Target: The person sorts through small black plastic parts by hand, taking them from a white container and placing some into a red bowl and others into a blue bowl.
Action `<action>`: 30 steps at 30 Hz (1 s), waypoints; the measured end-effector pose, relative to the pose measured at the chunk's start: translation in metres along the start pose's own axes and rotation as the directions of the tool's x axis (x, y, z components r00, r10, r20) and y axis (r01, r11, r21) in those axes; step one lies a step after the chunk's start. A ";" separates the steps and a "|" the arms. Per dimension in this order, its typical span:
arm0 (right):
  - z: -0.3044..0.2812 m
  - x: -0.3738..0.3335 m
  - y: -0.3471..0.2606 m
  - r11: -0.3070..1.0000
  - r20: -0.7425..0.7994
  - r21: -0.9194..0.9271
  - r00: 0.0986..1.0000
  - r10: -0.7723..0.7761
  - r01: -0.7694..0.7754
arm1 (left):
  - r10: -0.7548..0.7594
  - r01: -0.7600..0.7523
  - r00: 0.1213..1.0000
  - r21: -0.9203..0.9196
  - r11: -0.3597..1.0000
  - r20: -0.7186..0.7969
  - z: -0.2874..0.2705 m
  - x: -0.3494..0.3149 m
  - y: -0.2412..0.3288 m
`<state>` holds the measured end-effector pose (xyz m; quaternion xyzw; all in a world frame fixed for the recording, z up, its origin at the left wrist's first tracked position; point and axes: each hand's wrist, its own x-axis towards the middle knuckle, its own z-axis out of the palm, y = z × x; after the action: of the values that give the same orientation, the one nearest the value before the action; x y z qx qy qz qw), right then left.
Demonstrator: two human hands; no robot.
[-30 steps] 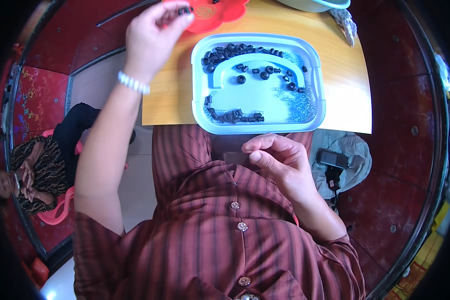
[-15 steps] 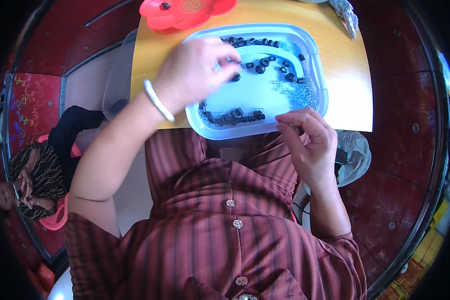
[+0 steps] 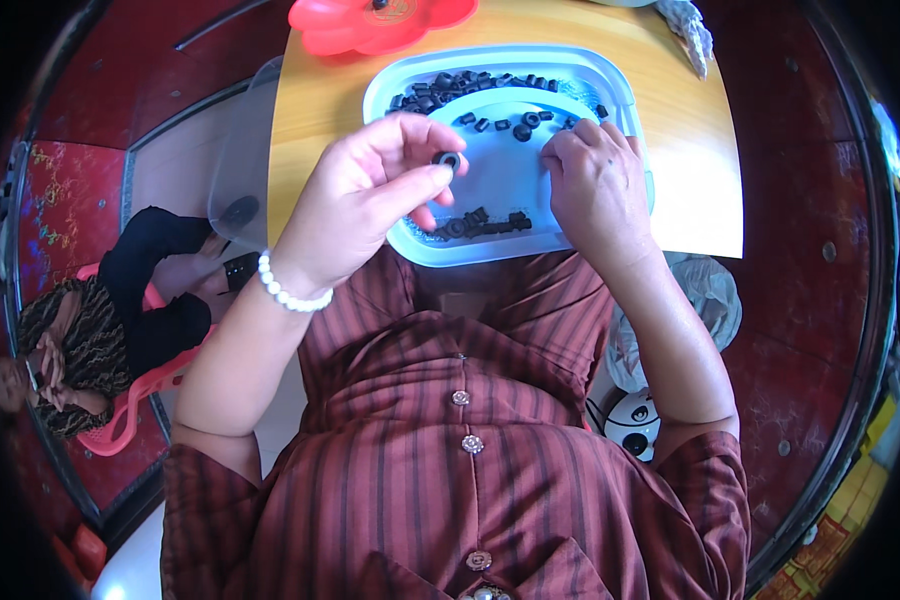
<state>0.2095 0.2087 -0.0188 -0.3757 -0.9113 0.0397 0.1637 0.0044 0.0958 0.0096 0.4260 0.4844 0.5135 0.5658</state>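
Note:
My left hand (image 3: 365, 195) is raised over the left side of a shallow pale-blue plastic tray (image 3: 470, 254), wearing a white bead bracelet (image 3: 295, 295). Between its thumb and fingertips sits a small black ring-shaped piece (image 3: 450, 160) with a hole facing up. My right hand (image 3: 605, 185) reaches into the tray's right side, fingers bent down and together; whatever they pinch is hidden beneath them. Loose black pieces (image 3: 523, 132) lie near the tray's middle, a pile (image 3: 440, 92) fills its far left part beyond a curved pale band, and a cluster (image 3: 470, 226) rests along the near edge.
On the wooden table (image 3: 315, 130), a red petal-shaped dish (image 3: 390, 32) holds a small black piece at the far left. A crumpled silvery wrapper (image 3: 688, 38) lies far right. A plastic bag (image 3: 705, 310) hangs below. Another person (image 3: 80, 360) sits at left on a pink chair.
My left hand, blurred over the tray before, now holds the black ring-shaped piece in clear view. My right hand has moved from the tray's near right corner up into its right side.

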 end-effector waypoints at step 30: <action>-0.059 -0.051 -0.044 -0.373 0.447 0.816 0.891 -0.079 -0.442 | -0.132 0.110 0.991 -0.663 0.741 0.018 0.048 -0.058 -0.021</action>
<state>0.2332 0.1389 0.0318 -0.2166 -0.4194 0.8485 0.2393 0.0552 0.0370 0.0033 0.1579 0.3062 0.6202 0.7048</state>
